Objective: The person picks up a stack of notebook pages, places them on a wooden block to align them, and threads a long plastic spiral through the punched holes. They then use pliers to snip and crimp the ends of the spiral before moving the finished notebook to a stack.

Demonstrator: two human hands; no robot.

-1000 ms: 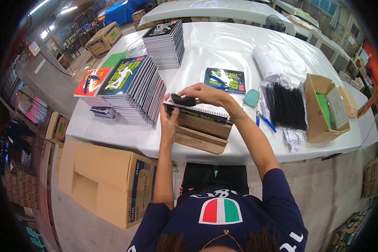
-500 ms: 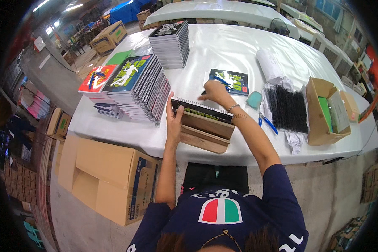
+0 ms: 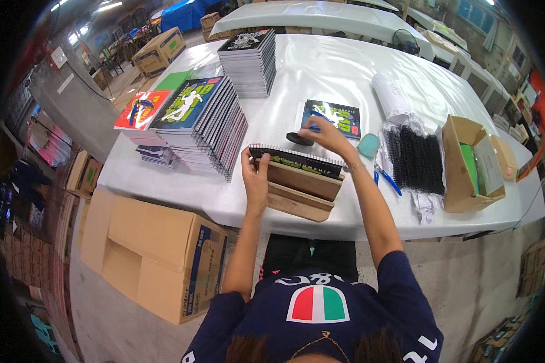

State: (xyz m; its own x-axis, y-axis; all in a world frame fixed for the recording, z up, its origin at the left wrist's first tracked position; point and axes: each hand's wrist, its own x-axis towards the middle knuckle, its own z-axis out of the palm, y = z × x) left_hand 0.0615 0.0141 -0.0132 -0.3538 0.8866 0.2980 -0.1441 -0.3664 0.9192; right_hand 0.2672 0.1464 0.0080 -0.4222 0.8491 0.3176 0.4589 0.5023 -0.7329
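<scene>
My left hand (image 3: 257, 175) grips the left end of a black-covered spiral notebook (image 3: 300, 163), thumb on the front and fingers behind. This notebook stands on edge, coil side up, against a stepped wooden stand (image 3: 300, 193). Behind it, my right hand (image 3: 326, 137) is raised with its fingers curled together; whatever may be between them is too small to make out. Just under these fingertips is a black oval object (image 3: 299, 140). Another dark notebook (image 3: 339, 115) lies flat beyond the hand, with a blue tool or pen (image 3: 312, 116) by it.
Tall notebook stacks stand at left (image 3: 209, 139) and far left (image 3: 248, 66). To the right lie a teal round-ended piece (image 3: 368, 145), blue-handled pliers (image 3: 389, 180), black plastic coils (image 3: 413, 158), a white roll (image 3: 390, 97) and a cardboard box (image 3: 475, 169). A large carton (image 3: 151, 254) sits below the table's left edge.
My right hand has lifted slightly and moved right, away from the notebook's coil edge, exposing the black oval object. My left hand still holds the notebook's left end.
</scene>
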